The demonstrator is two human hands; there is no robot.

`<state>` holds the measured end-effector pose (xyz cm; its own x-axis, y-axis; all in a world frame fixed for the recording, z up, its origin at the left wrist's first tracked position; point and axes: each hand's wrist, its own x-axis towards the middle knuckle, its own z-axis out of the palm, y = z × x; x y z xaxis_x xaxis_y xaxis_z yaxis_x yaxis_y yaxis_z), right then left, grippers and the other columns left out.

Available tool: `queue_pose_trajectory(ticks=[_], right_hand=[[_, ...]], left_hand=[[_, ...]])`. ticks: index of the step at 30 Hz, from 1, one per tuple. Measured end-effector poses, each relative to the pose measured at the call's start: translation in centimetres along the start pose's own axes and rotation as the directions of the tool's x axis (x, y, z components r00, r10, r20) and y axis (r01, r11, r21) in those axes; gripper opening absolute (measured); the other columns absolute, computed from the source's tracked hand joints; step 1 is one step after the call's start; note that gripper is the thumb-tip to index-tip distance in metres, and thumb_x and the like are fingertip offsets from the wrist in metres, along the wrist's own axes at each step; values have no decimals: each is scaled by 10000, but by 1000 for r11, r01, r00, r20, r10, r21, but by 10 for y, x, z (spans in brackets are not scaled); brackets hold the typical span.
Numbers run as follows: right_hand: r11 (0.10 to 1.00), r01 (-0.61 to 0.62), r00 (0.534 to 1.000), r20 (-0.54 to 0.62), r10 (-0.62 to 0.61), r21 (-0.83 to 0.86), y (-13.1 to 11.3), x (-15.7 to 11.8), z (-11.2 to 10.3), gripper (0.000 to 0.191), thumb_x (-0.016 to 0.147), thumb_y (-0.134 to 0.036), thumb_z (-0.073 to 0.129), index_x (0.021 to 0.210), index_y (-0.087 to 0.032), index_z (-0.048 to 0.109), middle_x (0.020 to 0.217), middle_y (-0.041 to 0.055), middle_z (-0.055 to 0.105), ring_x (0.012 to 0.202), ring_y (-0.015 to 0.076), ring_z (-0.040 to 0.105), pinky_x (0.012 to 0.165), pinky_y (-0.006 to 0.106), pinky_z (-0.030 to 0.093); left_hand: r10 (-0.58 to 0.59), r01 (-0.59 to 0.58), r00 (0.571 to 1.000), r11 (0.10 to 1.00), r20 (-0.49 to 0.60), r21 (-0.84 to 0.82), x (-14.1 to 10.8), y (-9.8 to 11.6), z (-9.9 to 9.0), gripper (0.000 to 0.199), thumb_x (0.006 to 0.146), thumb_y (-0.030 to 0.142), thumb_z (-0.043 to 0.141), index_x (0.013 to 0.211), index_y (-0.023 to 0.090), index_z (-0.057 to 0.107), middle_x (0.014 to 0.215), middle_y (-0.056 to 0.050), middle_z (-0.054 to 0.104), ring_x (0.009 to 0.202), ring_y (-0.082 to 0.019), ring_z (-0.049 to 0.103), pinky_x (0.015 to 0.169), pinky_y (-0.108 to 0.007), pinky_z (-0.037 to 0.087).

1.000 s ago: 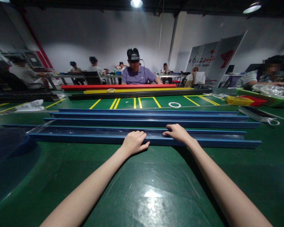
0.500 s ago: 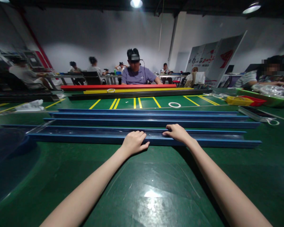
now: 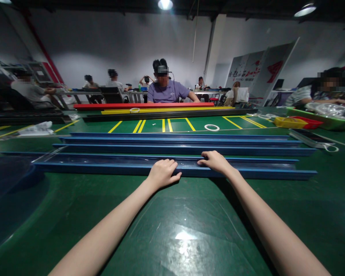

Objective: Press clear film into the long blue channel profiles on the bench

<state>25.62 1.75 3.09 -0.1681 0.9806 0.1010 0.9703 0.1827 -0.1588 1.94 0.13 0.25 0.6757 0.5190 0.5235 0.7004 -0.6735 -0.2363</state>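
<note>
Nearest me on the table lies a long blue plastic channel [image 3: 103, 167] with raised side walls and a shiny trough. My left hand [image 3: 163, 173] is closed over its near wall, fingers curled into the trough and thumb outside against the wall. Just to the right, my right hand [image 3: 214, 161] reaches across the same channel. Its fingers bend at the far wall, with the thumb inside the trough; the other fingertips are hidden. Behind it lie more blue channels [image 3: 184, 149], parallel to the first.
Across the green table [image 3: 166, 207] lie a red strip [image 3: 143, 105], a yellow strip [image 3: 189, 110] and a black strip [image 3: 172, 114]. A white ring [image 3: 212, 127], a phone-like device [image 3: 313, 138] and a yellow tray [image 3: 290, 122] stand beyond. A person [image 3: 168, 90] sits opposite.
My hands and the blue channels have stayed in place. The person opposite has shifted slightly, with one arm moving outward to the right.
</note>
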Motion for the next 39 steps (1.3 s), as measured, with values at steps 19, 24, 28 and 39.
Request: queue_pose_trajectory(ticks=[19,24,28,39], right_hand=[[1000,7,1000,6,-7,-11,1,1,0,254,743,-439,515,783,-201,594,788,54,649,741,180,576,526,214,306],[1000,-1,1000,11,1,-9,1,1,0,253,741,-434,517,800,-202,599,807,56,648,754,182,575,532,214,313],[1000,5,1000,7,-5,-8,0,0,-1,259,745,-436,511,803,-200,600,808,59,649,745,185,575,534,218,317],[1000,-15,1000,22,15,-4,-1,0,-2,252,738,-429,522,800,-200,607,831,65,647,764,190,572,551,222,325]], left_hand=[[-2,2,1000,1000,4,-2,0,1,0,286,804,409,416,793,159,554,766,-45,601,716,-172,552,601,-279,403],[-2,2,1000,1000,3,0,0,0,0,285,803,410,417,785,160,553,759,-44,600,712,-169,551,599,-277,403],[-1,1,1000,1000,1,-3,0,0,0,285,803,410,414,784,161,553,762,-45,602,712,-172,552,601,-280,404],[-8,8,1000,1000,23,-6,0,1,-2,279,800,406,420,786,160,553,756,-48,598,713,-175,551,597,-279,401]])
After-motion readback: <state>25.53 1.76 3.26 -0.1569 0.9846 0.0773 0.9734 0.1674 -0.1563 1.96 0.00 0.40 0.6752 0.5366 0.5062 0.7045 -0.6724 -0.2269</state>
